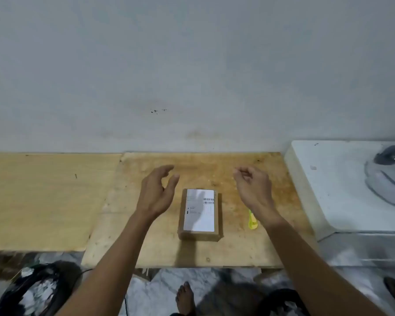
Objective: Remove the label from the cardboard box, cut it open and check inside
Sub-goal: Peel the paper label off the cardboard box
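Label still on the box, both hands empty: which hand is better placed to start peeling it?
Probably the left hand: open, fingers extended beside the cardboard box, near the label. The right hand is loosely curled, farther off, above the yellow cutter.

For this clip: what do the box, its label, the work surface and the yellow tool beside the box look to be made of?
Box: brown cardboard, matte, going by colour and creased edges.
Label: white paper, slightly glossy, printed with barcodes.
Work surface: plywood-like board, unfinished, pale grain with brownish stains.
Yellow tool: probably plastic, bright and smooth; the right forearm partly hides it, so this is uncertain.
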`<state>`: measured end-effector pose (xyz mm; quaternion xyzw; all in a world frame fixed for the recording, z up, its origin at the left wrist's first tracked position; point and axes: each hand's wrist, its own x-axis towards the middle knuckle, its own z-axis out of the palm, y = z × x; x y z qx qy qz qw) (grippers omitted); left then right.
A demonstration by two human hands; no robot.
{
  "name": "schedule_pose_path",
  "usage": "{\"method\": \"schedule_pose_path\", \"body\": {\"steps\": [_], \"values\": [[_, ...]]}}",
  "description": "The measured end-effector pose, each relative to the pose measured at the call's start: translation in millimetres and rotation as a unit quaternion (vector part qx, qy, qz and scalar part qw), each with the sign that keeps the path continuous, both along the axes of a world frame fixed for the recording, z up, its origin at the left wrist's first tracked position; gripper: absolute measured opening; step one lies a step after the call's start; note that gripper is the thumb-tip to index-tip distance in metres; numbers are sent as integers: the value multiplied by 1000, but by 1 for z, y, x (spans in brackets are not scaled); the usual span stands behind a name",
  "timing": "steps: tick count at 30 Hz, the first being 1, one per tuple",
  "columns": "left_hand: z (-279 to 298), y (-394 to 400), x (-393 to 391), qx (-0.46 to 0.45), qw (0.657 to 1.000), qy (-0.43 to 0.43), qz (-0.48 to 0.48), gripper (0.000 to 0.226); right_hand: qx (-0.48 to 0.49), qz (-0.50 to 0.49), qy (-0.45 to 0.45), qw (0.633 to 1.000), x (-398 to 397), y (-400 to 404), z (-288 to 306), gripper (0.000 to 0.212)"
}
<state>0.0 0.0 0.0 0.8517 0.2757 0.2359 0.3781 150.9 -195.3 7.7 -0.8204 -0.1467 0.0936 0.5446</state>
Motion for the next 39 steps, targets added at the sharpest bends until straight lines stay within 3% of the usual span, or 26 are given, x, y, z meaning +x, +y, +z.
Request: {"method": "schedule_pose_path", "body": {"steps": [3, 11, 17, 20, 31, 39], "values": [[-28, 12, 0, -26, 999, 25, 18, 40, -26, -26, 2, 999, -2, 3, -24, 16], [-96, 17, 10, -33, 990, 111, -79, 54, -156, -56, 18, 986, -15, 27, -81, 9], [-141, 7, 14, -48, 982, 151, -101, 59, -187, -43, 53, 980, -18, 45, -111, 19], [-152, -1, 18, -60, 982, 147, -104, 59, -219, -33, -17, 975, -16, 55, -121, 16], [-186, -14, 28, -19, 988, 114, -106, 57, -157, -13, 31, 987, 3, 69, -151, 15], [-189, -16, 30, -20, 991, 91, -94, 55, -162, -42, 35, 985, 2, 74, -162, 15]]}}
